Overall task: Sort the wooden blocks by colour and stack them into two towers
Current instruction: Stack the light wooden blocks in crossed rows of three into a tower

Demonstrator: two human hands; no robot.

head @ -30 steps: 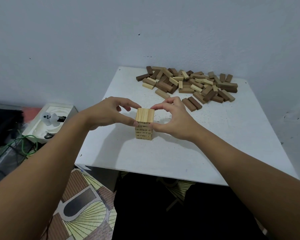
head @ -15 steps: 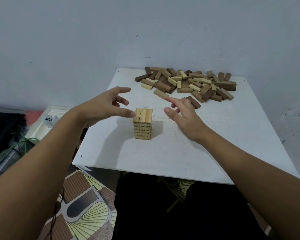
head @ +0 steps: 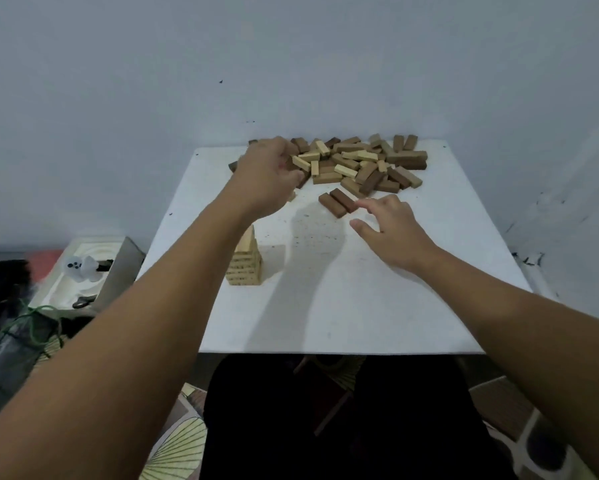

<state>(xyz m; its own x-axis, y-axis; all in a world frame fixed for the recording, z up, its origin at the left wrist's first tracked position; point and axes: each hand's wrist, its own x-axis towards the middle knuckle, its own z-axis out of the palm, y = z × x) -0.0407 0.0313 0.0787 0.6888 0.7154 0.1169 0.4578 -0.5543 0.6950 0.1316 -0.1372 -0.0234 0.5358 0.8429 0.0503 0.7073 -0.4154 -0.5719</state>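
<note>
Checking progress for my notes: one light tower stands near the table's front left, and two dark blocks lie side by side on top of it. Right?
Not quite. In the head view the two dark blocks lie side by side on the table, near the right hand, not on the light tower. The rest holds.

A square white table (head: 360, 306) carries everything. Near its left side stands a short tower of pale wooden blocks (head: 245, 265), several layers high. Well beyond the tower, along the table's far edge, lies a loose heap of mixed pale and dark brown wooden blocks (head: 357, 164). Between heap and tower, two dark brown blocks (head: 338, 201) lie side by side, touching.
</note>
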